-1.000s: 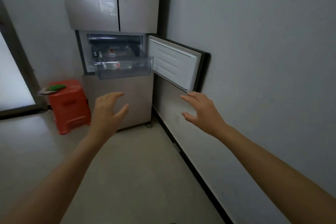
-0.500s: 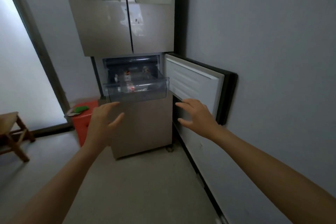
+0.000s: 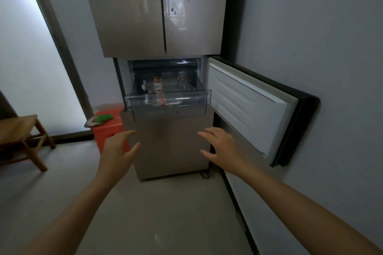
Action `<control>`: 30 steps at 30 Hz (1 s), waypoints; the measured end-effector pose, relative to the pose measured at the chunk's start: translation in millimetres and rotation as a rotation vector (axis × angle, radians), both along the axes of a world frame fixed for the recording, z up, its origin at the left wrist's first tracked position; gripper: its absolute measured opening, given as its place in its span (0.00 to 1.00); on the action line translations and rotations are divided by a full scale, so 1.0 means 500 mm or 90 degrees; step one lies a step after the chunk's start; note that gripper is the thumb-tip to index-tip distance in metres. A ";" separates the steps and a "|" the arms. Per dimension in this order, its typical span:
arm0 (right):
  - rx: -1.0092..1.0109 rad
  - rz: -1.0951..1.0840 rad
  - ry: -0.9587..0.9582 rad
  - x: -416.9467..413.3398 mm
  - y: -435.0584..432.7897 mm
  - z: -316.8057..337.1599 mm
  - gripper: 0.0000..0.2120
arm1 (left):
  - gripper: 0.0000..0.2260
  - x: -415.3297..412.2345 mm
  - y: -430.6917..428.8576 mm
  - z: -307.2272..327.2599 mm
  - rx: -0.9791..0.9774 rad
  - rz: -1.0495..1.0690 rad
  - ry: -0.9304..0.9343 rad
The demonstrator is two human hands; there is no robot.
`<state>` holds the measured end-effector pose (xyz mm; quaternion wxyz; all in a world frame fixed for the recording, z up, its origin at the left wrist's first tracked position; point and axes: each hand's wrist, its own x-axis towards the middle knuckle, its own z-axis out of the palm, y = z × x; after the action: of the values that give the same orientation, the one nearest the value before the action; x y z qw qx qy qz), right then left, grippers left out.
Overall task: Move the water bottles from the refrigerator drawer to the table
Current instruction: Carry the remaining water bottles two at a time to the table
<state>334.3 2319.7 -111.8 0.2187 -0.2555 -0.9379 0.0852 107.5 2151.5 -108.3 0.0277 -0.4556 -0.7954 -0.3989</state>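
- Water bottles (image 3: pixel 158 86) lie in the clear fridge drawer (image 3: pixel 167 107), which stands pulled out; red/white labels, text too small to read.
- My left hand (image 3: pixel 118 151) & right hand (image 3: pixel 221 147): arms stretched fwd, both below the drawer, fingers spread apart, holding nothing, touching nothing.

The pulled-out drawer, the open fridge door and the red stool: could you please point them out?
drawer (image 3: pixel 170 107), head view, clear front wall.
fridge door (image 3: pixel 248 107), head view, white inner liner.
red stool (image 3: pixel 99 135), head view, front face.
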 end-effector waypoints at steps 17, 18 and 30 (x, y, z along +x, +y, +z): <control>-0.015 -0.103 -0.034 -0.306 0.305 0.022 0.26 | 0.18 -0.359 0.386 -0.002 0.047 -0.073 -0.028; -0.021 -0.098 -0.041 -0.320 0.315 0.014 0.26 | 0.18 -0.374 0.397 -0.014 0.038 -0.069 -0.037; -0.101 -0.055 -0.001 -0.449 0.528 -0.028 0.25 | 0.17 -0.441 0.564 -0.070 -0.002 -0.047 -0.064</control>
<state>110.0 2583.8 -125.7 0.2005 -0.3122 -0.9165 0.1494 -112.8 2433.4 -143.1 -0.0276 -0.4642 -0.7792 -0.4203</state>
